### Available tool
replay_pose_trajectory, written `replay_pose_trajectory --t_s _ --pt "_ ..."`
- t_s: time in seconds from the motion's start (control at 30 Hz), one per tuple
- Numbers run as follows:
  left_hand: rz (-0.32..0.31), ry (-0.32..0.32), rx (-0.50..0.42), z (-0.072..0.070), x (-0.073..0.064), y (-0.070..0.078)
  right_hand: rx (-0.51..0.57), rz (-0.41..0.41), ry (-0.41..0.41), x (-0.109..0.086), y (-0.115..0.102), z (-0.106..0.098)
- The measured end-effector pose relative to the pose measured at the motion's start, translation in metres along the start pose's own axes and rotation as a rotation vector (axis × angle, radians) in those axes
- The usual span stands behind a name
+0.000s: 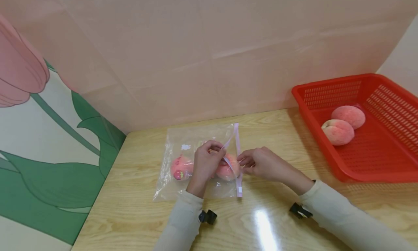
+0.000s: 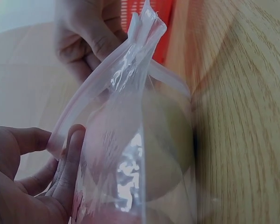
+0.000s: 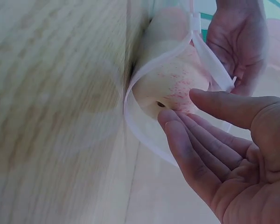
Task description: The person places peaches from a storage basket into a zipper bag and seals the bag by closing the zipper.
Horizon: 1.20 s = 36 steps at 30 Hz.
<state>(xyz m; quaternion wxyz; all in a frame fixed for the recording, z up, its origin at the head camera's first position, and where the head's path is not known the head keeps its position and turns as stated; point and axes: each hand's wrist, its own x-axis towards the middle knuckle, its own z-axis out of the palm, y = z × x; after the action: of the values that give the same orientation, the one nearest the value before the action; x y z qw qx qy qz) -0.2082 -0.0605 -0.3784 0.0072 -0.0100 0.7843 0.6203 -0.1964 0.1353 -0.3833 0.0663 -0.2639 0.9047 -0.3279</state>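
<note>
A clear zip bag (image 1: pixel 176 138) with a pale purple zip strip lies on the table, its mouth parted toward the right. Inside it one peach (image 1: pixel 230 167) sits near the mouth, and another pink peach (image 1: pixel 183 165) shows farther left. My left hand (image 1: pixel 207 162) reaches over the bag and pinches the upper lip of the mouth between thumb and fingers, lifting it off the peach. At the opening is my right hand (image 1: pixel 262 164); in the right wrist view its extended fingers (image 3: pixel 186 149) are right at the end of the peach (image 3: pixel 177 79), thumb apart.
To the right stands a red plastic basket (image 1: pixel 346 173) with slotted sides. Two peaches, one (image 1: pixel 348 116) behind the other (image 1: pixel 337 132), lie in it. A pinkish wall (image 1: pixel 196 80) rises behind the wooden table (image 1: pixel 130 207), and a tulip-printed panel (image 1: pixel 58 185) borders the left.
</note>
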Motion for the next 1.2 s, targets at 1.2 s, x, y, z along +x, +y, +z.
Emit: replay_pose_trajectory --t_s 1.2 --pt "-0.039 -0.022 -0.047 -0.001 -0.002 0.004 -0.046 0.016 0.111 -0.019 -0.012 -0.057"
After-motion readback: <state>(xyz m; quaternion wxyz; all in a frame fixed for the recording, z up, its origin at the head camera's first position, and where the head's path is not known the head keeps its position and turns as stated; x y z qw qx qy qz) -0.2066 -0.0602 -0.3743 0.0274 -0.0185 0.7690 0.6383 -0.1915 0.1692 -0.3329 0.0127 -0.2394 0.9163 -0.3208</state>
